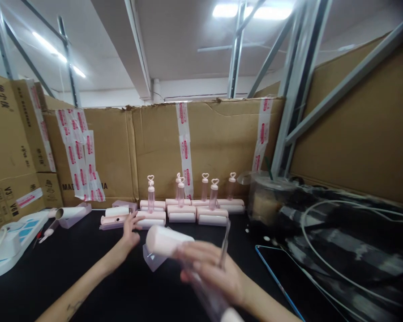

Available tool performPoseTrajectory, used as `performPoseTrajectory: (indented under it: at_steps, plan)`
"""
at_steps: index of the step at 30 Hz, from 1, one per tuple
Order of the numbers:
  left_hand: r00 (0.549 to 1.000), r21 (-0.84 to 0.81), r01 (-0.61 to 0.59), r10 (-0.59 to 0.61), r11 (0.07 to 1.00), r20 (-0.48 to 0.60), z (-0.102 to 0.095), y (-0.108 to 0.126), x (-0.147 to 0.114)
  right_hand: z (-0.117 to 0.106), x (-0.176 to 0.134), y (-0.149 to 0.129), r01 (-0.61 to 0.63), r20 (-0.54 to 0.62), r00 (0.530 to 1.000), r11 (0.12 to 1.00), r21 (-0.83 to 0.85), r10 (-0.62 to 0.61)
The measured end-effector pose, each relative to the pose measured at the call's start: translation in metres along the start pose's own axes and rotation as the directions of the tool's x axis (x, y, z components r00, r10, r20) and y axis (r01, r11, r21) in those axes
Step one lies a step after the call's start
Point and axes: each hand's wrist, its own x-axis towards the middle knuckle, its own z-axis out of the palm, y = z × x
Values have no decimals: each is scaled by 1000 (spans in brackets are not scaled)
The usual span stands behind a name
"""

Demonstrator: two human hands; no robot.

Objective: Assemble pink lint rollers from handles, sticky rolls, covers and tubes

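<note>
My right hand (218, 268), smeared by motion, is wrapped round a lint roller (169, 241) with a white roll and a pale pink end. A clear plastic part (206, 293) and a thin grey rod (225, 243) show at the same hand; whether it grips them too, I cannot tell. A clear plastic piece (154, 259) is behind the held roller, partly covered. My left hand (130, 235) stretches forward with its fingers apart, fingertips at a pink roller cover (116, 220). Beside it stands a row of pink lint rollers (182, 212), their clear handles upright with heart-shaped loops.
On the left lie a power strip (27, 235) and a white roll in a clear cover (74, 212). At the right are a lidded drink cup (265, 197), a blue-edged tablet (289, 277), a cable and dark patterned cloth (342, 250). Cardboard walls (154, 147) enclose the black table.
</note>
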Motion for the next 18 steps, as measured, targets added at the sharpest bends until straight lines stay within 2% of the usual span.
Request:
performPoseTrajectory:
  at_steps: [1, 2, 4, 5, 6, 9, 11, 12, 14, 15, 16, 18]
  plan:
    - [997, -81, 52, -48, 995, 52, 0, 9, -3, 4, -1, -4, 99, 82, 992, 995, 12, -100]
    - [973, -198, 180, -144, 964, 181, 3, 16, -6, 9, -2, -7, 230, 139, 963, 973, 31, -232]
    - [883, -293, 405, -287, 866, 372, 10, 26, -13, 18, -1, -12, 444, 261, 862, 896, 25, -435]
    - [850, -304, 471, -333, 828, 408, 15, 28, -16, 21, 0, -13, 507, 310, 819, 862, 1, -483]
    - [843, -300, 491, -359, 818, 400, 19, 29, -19, 22, 1, -13, 542, 337, 798, 840, -39, -499]
    - [871, -292, 450, -342, 844, 353, 25, 31, -24, 16, 6, -6, 564, 354, 794, 816, -123, -495]
    - [868, -282, 441, -324, 852, 377, 24, 35, -25, 12, 8, 5, 506, 322, 832, 856, -109, -451]
    - [867, -279, 439, -321, 854, 380, 22, 38, -26, 12, 8, 11, 430, 271, 879, 897, -99, -391]
    - [865, -288, 447, -327, 847, 381, 18, 43, -26, 17, 4, 27, 184, 124, 978, 975, -121, -169]
    - [863, -299, 452, -328, 840, 384, 16, 45, -27, 23, 1, 34, 50, 65, 997, 986, -158, -40]
    - [861, -301, 457, -332, 837, 386, 15, 47, -27, 30, -2, 41, -57, 56, 996, 978, -201, 70]
    - [852, -260, 471, -358, 843, 381, 15, 48, -29, 43, -8, 51, -136, 150, 971, 948, -288, 185]
